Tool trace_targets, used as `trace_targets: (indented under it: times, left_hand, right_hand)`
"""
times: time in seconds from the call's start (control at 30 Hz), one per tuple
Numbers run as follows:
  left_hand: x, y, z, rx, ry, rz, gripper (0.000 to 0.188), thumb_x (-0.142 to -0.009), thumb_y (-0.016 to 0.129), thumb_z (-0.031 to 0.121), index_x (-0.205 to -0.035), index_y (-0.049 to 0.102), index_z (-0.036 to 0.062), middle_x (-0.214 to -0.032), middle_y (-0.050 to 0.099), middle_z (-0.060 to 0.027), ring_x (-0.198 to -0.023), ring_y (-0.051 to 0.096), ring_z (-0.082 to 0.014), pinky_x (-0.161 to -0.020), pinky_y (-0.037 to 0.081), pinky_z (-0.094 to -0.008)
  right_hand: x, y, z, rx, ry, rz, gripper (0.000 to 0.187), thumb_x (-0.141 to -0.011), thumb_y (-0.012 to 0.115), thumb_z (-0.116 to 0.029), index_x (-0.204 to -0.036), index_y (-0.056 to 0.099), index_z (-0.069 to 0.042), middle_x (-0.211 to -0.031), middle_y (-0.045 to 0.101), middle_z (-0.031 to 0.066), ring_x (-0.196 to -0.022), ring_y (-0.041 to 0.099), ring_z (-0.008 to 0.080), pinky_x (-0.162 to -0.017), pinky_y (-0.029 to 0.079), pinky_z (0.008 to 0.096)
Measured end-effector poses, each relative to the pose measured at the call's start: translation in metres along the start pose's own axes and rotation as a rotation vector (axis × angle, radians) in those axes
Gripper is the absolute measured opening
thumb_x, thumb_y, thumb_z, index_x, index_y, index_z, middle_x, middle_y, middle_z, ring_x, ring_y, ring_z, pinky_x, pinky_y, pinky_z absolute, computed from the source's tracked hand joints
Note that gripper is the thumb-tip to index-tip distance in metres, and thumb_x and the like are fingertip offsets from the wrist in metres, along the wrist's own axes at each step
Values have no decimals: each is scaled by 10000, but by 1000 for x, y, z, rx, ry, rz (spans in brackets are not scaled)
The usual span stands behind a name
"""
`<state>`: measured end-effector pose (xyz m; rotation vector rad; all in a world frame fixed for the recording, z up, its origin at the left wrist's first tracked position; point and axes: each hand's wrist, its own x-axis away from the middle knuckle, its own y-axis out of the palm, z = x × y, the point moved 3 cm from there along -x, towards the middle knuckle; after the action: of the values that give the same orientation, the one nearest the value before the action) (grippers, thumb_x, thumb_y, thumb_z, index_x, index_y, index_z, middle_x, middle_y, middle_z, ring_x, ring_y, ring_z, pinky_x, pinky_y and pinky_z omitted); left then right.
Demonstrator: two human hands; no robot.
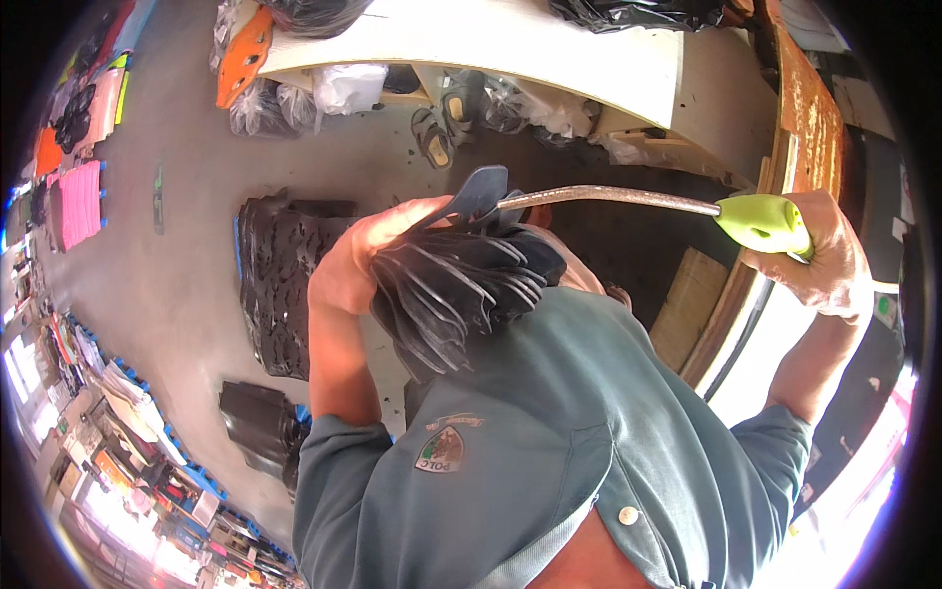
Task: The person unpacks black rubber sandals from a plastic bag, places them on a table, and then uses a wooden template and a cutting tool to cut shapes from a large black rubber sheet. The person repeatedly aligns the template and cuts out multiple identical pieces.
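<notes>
My left hand (345, 257) is wrapped round a thick bundle of thin, black, flexible sole-shaped pieces (456, 294), held in front of my chest. Their edges fan out, and one rounded end (481, 191) sticks up above the rest. Out to the right, my right hand (822, 257) grips the green handle of an air blow gun (760, 224). Its long bent metal tube (613, 193) reaches leftward across to the bundle, with the tip at the upright piece. Whether the tip touches it I cannot tell. Most fingers of my left hand are hidden behind the pieces.
Stacks of black cut sheets (280, 294) lie on the floor at left. A pale table (491, 37) stands ahead, with sandals (432, 137) and plastic bags (348, 88) below. A wooden board (812, 118) rises at right. Pink sheets (80, 206) are piled far left.
</notes>
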<state>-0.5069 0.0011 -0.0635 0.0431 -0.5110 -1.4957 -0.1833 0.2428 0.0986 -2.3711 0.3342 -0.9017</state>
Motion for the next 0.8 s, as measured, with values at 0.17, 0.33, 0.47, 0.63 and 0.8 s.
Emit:
trace_targets:
  times: [0.17, 0.33, 0.47, 0.63, 0.8]
  left_hand:
    - [-7, -22, -11, 362, -42, -259, 567, -1009, 662, 86, -1533, 504, -62, -1456, 647, -170, -1320, 628, -237, -1171, 456, -377]
    - [-7, -34, -29, 345, 58, -349, 847, -841, 814, 48, -1586, 427, -60, -1511, 602, -194, -1393, 581, -270, -1205, 420, -399]
    - [-9, -46, -35, 227, 45, -291, 942, -768, 866, 4, -1602, 428, -23, -1540, 583, -172, -1416, 560, -261, -1212, 413, -411]
    - [-22, -54, -21, 236, 82, -202, 865, -826, 857, 3, -1585, 446, -44, -1528, 588, -163, -1407, 564, -248, -1213, 411, -408]
    - [-47, -41, 11, 313, 70, -186, 802, -911, 804, 69, -1599, 410, -50, -1513, 589, -171, -1389, 572, -254, -1207, 417, -408]
  right_hand:
    - [-1, 12, 6, -40, -20, 3, 358, -834, 812, -141, -1127, 762, 59, -834, 767, 146, -675, 732, 214, -634, 571, 330]
    - [0, 24, 7, -10, -93, 11, 341, -826, 843, -156, -1099, 775, 36, -822, 761, 123, -650, 711, 218, -620, 552, 335]
    - [-1, 27, 6, -79, 202, 95, 327, -817, 835, -115, -1111, 780, 18, -865, 777, 153, -695, 725, 230, -677, 568, 367]
    - [-35, 79, 49, 426, 300, 68, 410, -855, 845, -289, -1148, 757, -15, -919, 755, 198, -912, 746, 355, -850, 557, 486]
    - [-62, 105, 47, 17, -119, 394, 910, -848, 876, -462, -1536, 511, 9, -1428, 626, 224, -1347, 605, 372, -1158, 464, 461]
